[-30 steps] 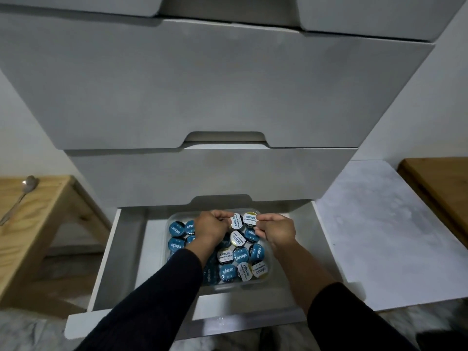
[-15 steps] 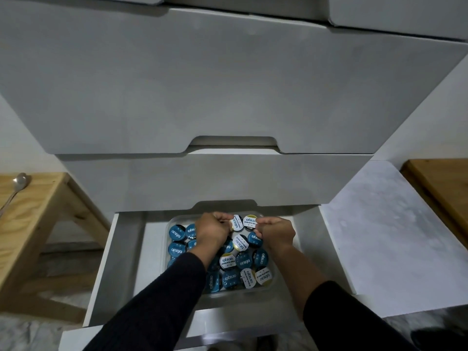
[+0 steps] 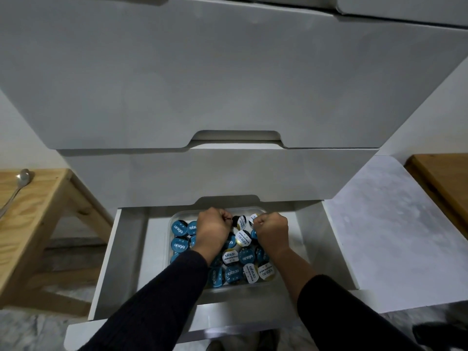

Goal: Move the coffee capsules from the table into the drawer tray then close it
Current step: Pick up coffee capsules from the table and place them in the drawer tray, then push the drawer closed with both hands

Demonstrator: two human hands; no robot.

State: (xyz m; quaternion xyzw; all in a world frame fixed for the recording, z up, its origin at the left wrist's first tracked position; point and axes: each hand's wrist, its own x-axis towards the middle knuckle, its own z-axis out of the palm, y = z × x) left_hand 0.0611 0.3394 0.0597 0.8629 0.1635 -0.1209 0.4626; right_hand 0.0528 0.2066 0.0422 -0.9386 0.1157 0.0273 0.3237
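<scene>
The white bottom drawer (image 3: 106,264) stands pulled open. Inside it sits a clear plastic tray (image 3: 174,218) packed with several coffee capsules, some with blue lids (image 3: 179,228) and some with white and gold lids (image 3: 230,257). Both of my hands are down in the tray at its far end. My left hand (image 3: 214,230) is curled into a fist and pinches a tilted capsule (image 3: 238,221) whose dark body shows. My right hand (image 3: 271,230) is also curled, with a white-lidded capsule (image 3: 253,218) at its fingertips. My forearms hide part of the tray.
Two closed white drawers (image 3: 202,173) overhang the open one. A wooden table (image 3: 38,211) with a metal spoon (image 3: 17,188) stands to the left. A pale marble surface (image 3: 392,236) and a wooden board (image 3: 445,178) lie to the right.
Both hands stay at the tray's far end and have closed into tighter fists. The capsule at my left fingertips has tipped onto its side. The view has shifted slightly.
</scene>
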